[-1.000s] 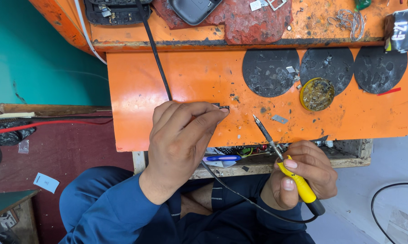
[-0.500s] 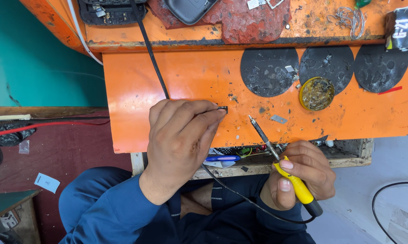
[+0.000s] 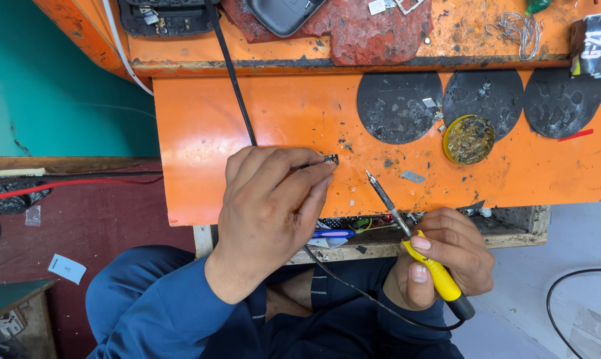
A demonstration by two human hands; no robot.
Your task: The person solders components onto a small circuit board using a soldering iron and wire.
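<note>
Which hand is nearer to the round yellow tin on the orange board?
Right hand, below the tin, holding the soldering iron. Left hand lies farther left.

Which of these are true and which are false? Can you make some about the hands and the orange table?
1. The right hand holds a yellow-handled soldering iron. True.
2. The left hand lies flat and empty. False: its fingers pinch a small dark part on the orange board.
3. The iron's tip touches the small part. False: it is apart, to the right.
4. Three dark round pads sit on the board. True.
5. The sleeves are red. False: blue.
</note>
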